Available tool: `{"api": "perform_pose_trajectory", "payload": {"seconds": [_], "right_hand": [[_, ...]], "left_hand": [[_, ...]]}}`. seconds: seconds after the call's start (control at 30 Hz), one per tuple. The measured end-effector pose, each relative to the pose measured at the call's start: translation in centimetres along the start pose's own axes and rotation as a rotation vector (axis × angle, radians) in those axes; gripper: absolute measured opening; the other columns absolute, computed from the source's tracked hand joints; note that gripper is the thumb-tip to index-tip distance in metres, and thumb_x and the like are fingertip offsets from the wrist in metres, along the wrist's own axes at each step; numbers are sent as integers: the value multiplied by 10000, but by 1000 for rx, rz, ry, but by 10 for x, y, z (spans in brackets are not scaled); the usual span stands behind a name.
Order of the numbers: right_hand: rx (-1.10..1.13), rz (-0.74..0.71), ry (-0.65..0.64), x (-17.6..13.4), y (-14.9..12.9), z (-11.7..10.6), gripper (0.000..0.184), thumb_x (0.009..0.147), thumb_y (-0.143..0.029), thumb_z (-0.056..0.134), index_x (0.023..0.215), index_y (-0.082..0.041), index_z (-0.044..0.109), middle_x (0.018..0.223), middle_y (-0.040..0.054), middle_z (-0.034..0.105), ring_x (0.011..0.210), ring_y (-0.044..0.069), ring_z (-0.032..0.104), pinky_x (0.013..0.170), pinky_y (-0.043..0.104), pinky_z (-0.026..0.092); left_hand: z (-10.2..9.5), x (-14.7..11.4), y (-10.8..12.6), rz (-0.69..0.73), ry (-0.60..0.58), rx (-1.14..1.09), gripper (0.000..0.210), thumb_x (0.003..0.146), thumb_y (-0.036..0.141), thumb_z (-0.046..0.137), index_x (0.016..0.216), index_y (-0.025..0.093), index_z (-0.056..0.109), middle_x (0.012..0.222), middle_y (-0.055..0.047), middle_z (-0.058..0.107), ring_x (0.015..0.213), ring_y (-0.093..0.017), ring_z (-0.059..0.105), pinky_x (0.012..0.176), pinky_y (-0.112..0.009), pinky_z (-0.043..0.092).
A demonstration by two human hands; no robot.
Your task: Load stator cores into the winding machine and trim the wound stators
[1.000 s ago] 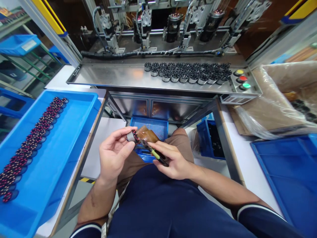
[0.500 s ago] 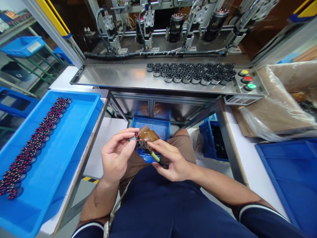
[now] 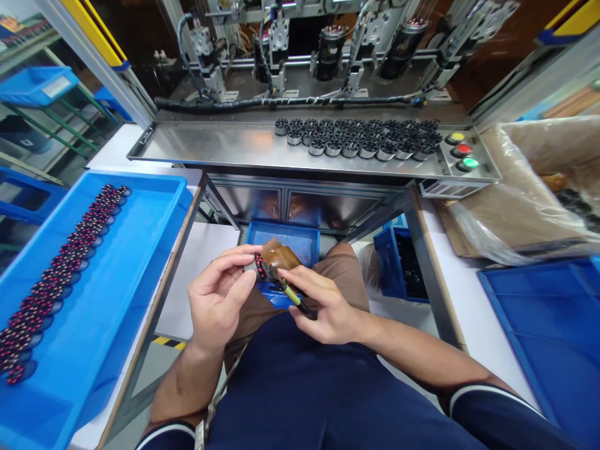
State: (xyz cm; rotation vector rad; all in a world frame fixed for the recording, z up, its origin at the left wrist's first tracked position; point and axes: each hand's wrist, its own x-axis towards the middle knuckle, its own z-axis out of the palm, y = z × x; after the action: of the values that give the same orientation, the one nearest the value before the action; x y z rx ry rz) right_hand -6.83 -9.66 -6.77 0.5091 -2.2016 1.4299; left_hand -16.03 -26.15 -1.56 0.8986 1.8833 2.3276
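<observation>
In the head view my left hand (image 3: 218, 297) pinches a motor stator (image 3: 252, 267) between thumb and fingers. The stator lies on its side, its grey wall towards my palm and its end with pink-red dots facing right. My right hand (image 3: 323, 303) is closed round a hand tool with black and yellow-green handles (image 3: 291, 294), which looks like nippers. The tool's dark head is at the stator's dotted end; whether they touch, I cannot tell. A brown see-through flap (image 3: 280, 255) sits at the tool's head, hiding part of it.
A blue tray (image 3: 140, 250) on the left holds a long row of stators with red-dotted ends. Ahead, a metal ledge (image 3: 210, 144) carries several black-and-grey stators and coloured buttons (image 3: 462, 150) below a machine. At right stand a plastic-lined carton (image 3: 497, 212) and a blue tray (image 3: 544, 325).
The stator's dotted end is turned slightly more into view. Both hands keep their grip, and the whole view has shifted a little.
</observation>
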Motion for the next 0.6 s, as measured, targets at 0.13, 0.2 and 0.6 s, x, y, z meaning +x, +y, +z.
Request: {"api": "perform_pose_trajectory", "payload": {"seconds": [0.13, 0.2, 0.6], "right_hand": [[22, -15, 13, 3, 0, 1, 708, 818, -94, 589, 1497, -188, 413, 1106, 125, 638, 962, 204, 640, 829, 364, 577], [24, -15, 19, 4, 0, 1, 702, 815, -96, 594, 1491, -182, 423, 1108, 129, 636, 959, 204, 639, 828, 367, 578], [-31, 421, 21, 6, 9, -11, 553, 840, -187, 604, 1390, -162, 559, 1088, 113, 711, 974, 219, 675, 903, 392, 559]], "left_hand": [[-1, -1, 0, 4, -7, 1, 260, 848, 96, 692, 1052, 243, 758, 1066, -31, 766, 1061, -172, 714, 924, -290, 590], [-1, -2, 0, 4, -14, 6, 259, 844, 97, 695, 1049, 242, 758, 1061, -33, 765, 1066, -176, 713, 927, -297, 592], [-10, -2, -8, 149, -82, 209, 248, 803, 144, 756, 1033, 230, 725, 1232, -87, 694, 1099, -241, 704, 869, -366, 635]]}}
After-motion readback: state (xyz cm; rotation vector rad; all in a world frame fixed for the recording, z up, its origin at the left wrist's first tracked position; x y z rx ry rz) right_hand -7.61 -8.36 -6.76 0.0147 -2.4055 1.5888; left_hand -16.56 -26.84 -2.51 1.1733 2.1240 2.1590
